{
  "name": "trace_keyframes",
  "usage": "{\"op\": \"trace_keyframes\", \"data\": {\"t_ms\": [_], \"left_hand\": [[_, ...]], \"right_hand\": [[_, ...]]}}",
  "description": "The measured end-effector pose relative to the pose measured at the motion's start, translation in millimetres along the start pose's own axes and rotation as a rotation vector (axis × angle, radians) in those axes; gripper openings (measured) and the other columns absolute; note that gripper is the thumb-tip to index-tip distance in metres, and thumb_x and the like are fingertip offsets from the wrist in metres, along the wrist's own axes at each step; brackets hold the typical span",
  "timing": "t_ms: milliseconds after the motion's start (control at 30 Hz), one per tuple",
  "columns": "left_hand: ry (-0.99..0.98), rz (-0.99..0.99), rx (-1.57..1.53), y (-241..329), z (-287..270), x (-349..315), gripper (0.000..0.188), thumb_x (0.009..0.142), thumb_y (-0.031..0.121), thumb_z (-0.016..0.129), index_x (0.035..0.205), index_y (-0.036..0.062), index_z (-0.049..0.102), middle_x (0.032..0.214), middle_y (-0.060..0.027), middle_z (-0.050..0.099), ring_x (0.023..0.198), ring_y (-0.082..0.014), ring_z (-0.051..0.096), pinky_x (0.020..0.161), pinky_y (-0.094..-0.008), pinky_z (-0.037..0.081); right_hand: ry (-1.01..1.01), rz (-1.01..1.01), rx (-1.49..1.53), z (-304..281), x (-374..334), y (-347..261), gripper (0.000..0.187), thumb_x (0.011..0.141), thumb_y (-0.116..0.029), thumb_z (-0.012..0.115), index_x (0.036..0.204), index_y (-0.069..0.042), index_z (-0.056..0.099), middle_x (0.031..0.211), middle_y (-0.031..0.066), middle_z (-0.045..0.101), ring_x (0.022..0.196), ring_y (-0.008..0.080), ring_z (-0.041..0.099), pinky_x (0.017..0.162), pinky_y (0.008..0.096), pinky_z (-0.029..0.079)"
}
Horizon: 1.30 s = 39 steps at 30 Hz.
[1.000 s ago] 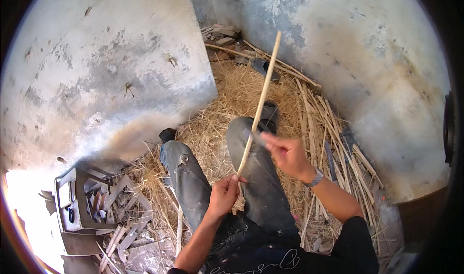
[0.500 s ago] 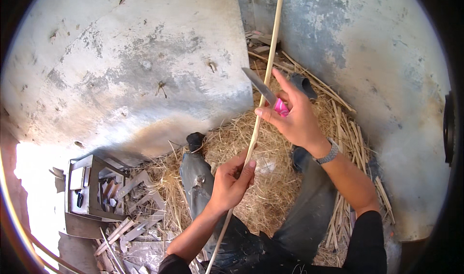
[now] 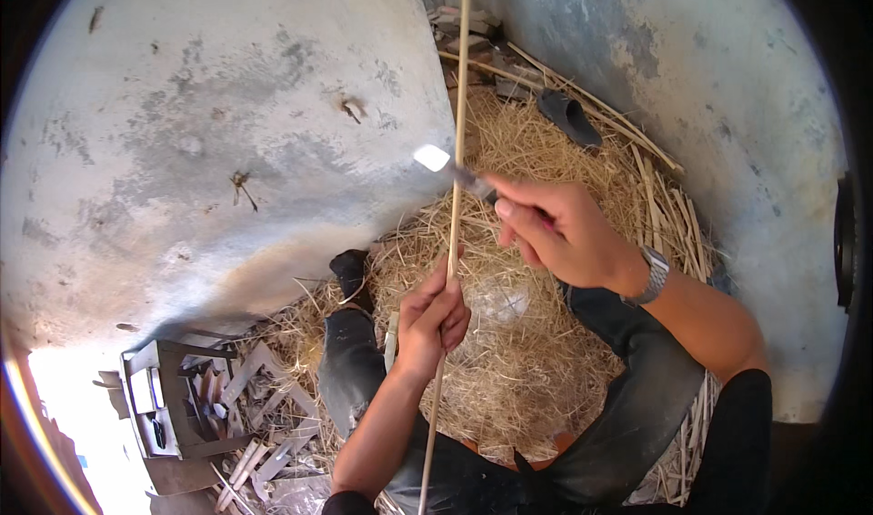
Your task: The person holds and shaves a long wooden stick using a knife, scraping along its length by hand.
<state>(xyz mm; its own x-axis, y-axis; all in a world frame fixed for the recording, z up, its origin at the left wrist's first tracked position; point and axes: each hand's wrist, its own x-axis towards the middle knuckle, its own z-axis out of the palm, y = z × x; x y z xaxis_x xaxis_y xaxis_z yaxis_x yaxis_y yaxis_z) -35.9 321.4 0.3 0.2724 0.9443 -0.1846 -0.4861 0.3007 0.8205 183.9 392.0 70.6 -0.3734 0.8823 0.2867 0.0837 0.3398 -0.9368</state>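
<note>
Stick (image 3: pixel 461 106), knife (image 3: pixel 472 182) crossing it, wall edge (image 3: pixel 432 65) beyond

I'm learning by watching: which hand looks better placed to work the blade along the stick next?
Probably the right hand: it holds the knife, whose blade crosses the stick. The left hand grips the stick lower down.
</note>
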Motion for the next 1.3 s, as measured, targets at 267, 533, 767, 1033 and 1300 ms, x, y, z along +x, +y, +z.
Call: {"op": "trace_keyframes", "data": {"t_ms": [267,533,767,1033,1300], "left_hand": [[-0.002,-0.080,-0.184,8.5,-14.6,-0.2,0.049,0.105,0.010,0.049,0.154,0.0068,0.043,0.062,0.0035,0.033,0.045,-0.0070,0.033,0.041,-0.0226,0.025],[0.021,-0.066,-0.236,6.8,-17.6,-16.6,0.028,0.107,0.011,0.049,0.134,0.0077,0.057,0.060,0.0048,0.030,0.043,-0.0052,0.028,0.039,-0.0231,0.021],[0.029,-0.065,-0.316,-0.5,-19.7,-23.4,0.034,0.107,0.010,0.049,0.141,0.0115,0.055,0.061,0.0044,0.031,0.043,-0.0051,0.028,0.037,-0.0224,0.021],[-0.038,-0.219,-0.363,-0.1,-10.6,-32.2,0.043,0.106,0.011,0.048,0.149,0.0106,0.048,0.060,0.0062,0.030,0.041,-0.0047,0.028,0.038,-0.0206,0.022],[0.015,-0.179,-0.276,1.3,-12.6,-20.1,0.050,0.106,0.010,0.046,0.155,0.0128,0.041,0.063,0.0052,0.029,0.044,-0.0044,0.027,0.039,-0.0203,0.023]], "right_hand": [[-0.161,-0.069,-0.607,13.8,6.6,11.0,0.036,0.101,-0.034,0.063,0.097,0.001,0.068,0.056,0.0073,0.056,0.045,0.0185,0.056,0.045,0.0349,0.042],[-0.285,-0.312,-0.982,45.6,-2.6,38.8,0.041,0.103,-0.048,0.054,0.095,-0.009,0.061,0.052,0.0082,0.058,0.043,0.0274,0.061,0.037,0.0406,0.044],[-0.282,-0.279,-1.085,52.8,-7.5,31.4,0.038,0.103,-0.043,0.056,0.087,-0.009,0.056,0.053,0.0087,0.057,0.042,0.0265,0.059,0.038,0.0383,0.044],[-0.228,-0.161,-1.072,35.8,-15.0,28.0,0.039,0.106,-0.045,0.049,0.091,-0.010,0.057,0.046,0.0072,0.051,0.038,0.0276,0.057,0.037,0.0418,0.043],[-0.258,-0.257,-1.089,27.8,3.1,50.1,0.043,0.104,-0.049,0.052,0.086,-0.011,0.056,0.053,0.0079,0.057,0.042,0.0293,0.058,0.040,0.0413,0.044]]}}
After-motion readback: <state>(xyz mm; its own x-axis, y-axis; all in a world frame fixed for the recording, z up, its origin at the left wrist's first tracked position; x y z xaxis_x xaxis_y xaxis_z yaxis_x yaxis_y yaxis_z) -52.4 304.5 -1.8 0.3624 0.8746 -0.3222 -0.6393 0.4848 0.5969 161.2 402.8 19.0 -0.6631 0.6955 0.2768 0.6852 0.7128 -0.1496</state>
